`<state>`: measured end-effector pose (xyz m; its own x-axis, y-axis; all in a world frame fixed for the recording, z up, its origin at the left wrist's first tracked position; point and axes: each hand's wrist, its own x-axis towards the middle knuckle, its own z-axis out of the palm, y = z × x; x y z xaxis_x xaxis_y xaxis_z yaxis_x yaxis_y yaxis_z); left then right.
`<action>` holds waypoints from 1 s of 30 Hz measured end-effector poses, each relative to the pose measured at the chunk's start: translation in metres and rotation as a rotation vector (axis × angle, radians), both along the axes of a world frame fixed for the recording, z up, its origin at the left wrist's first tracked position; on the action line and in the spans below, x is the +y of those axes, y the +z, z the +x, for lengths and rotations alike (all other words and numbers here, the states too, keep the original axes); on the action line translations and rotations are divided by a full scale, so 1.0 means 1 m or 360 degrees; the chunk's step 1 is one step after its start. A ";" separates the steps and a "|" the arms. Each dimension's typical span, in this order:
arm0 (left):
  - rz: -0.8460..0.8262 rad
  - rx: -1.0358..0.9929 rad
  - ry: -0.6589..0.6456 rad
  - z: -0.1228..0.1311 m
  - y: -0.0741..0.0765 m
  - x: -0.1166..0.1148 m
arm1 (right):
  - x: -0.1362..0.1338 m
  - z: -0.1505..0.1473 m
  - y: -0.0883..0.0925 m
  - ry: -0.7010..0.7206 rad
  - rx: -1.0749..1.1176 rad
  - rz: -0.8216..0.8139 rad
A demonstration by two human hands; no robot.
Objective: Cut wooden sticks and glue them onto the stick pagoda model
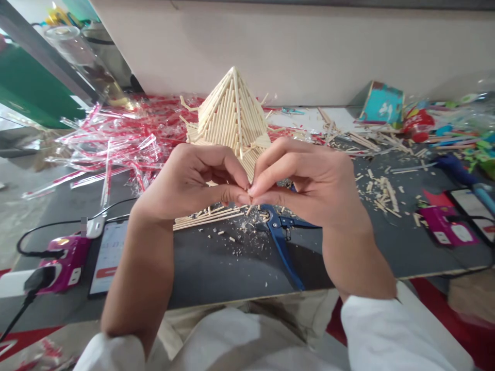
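Observation:
My left hand (204,178) and my right hand (299,178) meet fingertip to fingertip in front of my chest. Both are pinched on one tiny pale piece (250,194), mostly hidden by the fingers. Behind them stands a pointed, roof-like model (232,111) built of pale thin sticks; the hands cover its lower front. Below the fingers, blue-handled cutters (284,252) lie on the dark table among crumbs and short stick bits. Several long sticks (209,219) lie just left of the cutters.
Red and clear plastic wrappers (131,139) heap at the left. A phone (106,257) and a purple power adapter (69,263) with cables lie front left. Cut sticks (386,196), a second purple adapter (448,226) and a turquoise box (382,103) are on the right.

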<state>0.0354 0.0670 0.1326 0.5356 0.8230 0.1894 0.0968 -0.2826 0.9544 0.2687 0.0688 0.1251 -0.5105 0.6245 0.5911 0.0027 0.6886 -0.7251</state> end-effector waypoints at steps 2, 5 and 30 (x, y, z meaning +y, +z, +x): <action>0.0018 0.0077 0.0047 -0.003 0.003 -0.003 | -0.004 0.002 0.005 -0.0124 0.0028 -0.0135; 0.0068 0.0162 0.0087 -0.013 0.006 -0.004 | -0.007 0.011 0.017 -0.0556 0.0107 -0.0206; 0.0343 0.0935 0.0272 -0.039 -0.002 0.015 | 0.064 0.040 -0.014 -0.1274 -0.0899 -0.0068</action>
